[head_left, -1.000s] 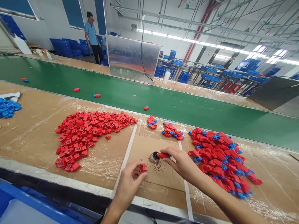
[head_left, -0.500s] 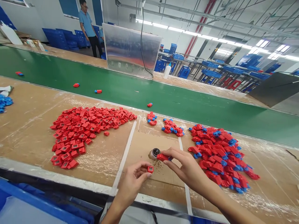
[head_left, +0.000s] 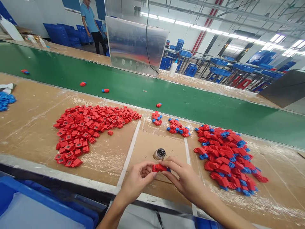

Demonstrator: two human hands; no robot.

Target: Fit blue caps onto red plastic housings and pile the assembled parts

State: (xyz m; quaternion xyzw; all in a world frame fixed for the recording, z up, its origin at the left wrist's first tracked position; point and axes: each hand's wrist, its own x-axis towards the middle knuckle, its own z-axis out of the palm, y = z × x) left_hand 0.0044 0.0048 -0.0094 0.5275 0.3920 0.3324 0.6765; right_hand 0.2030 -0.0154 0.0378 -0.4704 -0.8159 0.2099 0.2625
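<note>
My left hand (head_left: 138, 179) and my right hand (head_left: 184, 178) meet over the brown cardboard work surface (head_left: 157, 178). Between their fingertips is a small red plastic part (head_left: 159, 168) with a bit of blue at its right end. I cannot tell whether it is one piece or two pressed together. Just above my fingers stands a small jar with a black lid (head_left: 160, 154). To the left lies a heap of red parts (head_left: 88, 130). To the right is a heap of red parts with blue pieces (head_left: 226, 156).
Two small red-and-blue clusters (head_left: 177, 128) lie beyond the jar, and a pile of blue pieces (head_left: 4, 101) sits far left. A green conveyor belt (head_left: 166, 98) with stray parts runs behind. A metal sheet (head_left: 135, 44), blue crates (head_left: 59, 34) and a standing person (head_left: 89, 19) are further back.
My hands have come together, with the left hand's red part now meeting the right hand's red-and-blue part. The right hand has moved off the jar, and the view has shifted slightly.
</note>
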